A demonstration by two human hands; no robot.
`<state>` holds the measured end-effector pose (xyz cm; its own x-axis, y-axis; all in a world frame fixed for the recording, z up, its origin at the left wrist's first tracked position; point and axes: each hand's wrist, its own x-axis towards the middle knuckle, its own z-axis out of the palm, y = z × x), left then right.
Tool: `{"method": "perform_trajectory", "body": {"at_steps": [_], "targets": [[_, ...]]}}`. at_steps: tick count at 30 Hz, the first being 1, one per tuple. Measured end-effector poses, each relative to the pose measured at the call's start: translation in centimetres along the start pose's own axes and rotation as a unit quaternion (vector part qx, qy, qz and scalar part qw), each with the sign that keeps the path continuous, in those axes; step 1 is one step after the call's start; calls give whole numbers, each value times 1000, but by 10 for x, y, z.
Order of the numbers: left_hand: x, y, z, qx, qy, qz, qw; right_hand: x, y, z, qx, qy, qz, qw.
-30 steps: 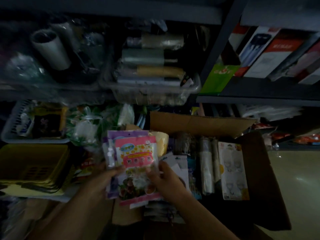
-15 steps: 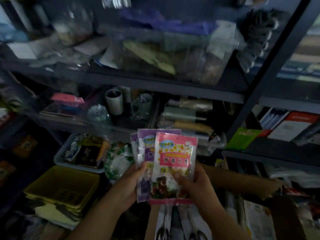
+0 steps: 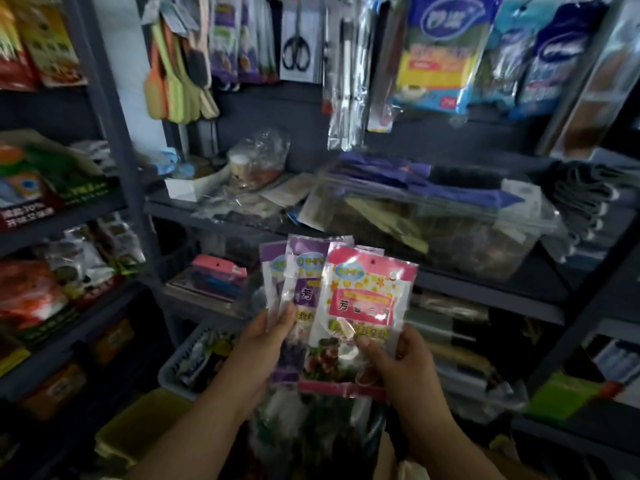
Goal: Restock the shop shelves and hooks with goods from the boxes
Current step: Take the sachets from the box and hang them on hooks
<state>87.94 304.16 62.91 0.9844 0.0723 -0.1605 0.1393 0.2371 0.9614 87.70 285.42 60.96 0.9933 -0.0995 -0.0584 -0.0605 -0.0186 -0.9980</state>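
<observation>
A fanned bunch of flat sachet packets is held up in front of the shelves. The front one is pink (image 3: 363, 306), with purple ones (image 3: 304, 271) behind it. My left hand (image 3: 263, 344) grips the purple packets from the left, thumb on their face. My right hand (image 3: 398, 358) pinches the lower right of the pink packet. Above, packaged goods hang in a row: scissors (image 3: 294, 46), purple packets (image 3: 235, 36) and blue cloth packs (image 3: 440, 53). The boxes are out of view.
A dark metal shelf (image 3: 485, 292) behind the packets carries a clear bin of goods (image 3: 433, 230). Coloured spatulas (image 3: 176, 81) hang at upper left. A left-hand rack (image 3: 114, 133) holds bagged goods. A grey basket (image 3: 194, 362) and yellow trays (image 3: 138, 424) sit low left.
My view has tilted up from the cardboard box to the shelves and hanging goods. Both hands lifted the packets up out of the box to chest height, still gripping them.
</observation>
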Motion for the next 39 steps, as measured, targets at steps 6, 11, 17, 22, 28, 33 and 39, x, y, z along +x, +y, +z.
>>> {"method": "perform_trajectory", "body": {"at_steps": [6, 11, 17, 22, 28, 33, 39], "targets": [[40, 24, -68, 30, -10, 41, 999, 21, -16, 69, -2, 10, 11, 1000], [81, 63, -145, 42, 5, 46, 998, 46, -35, 161, 12, -3, 2, 1000], [110, 113, -203, 40, -30, 61, 997, 64, -69, 235, 19, 15, -43, 999], [133, 152, -217, 11, -81, 68, 994, 91, -108, 258, 15, 3, -68, 998], [162, 194, -210, 39, -28, 139, 989, 133, -168, 262, -39, -20, -155, 987], [171, 222, -207, 32, 26, 208, 977, 165, -206, 252, -43, -41, -194, 979], [190, 232, -212, 54, 100, 227, 967, 202, -220, 245, -24, -51, -208, 976]]}}
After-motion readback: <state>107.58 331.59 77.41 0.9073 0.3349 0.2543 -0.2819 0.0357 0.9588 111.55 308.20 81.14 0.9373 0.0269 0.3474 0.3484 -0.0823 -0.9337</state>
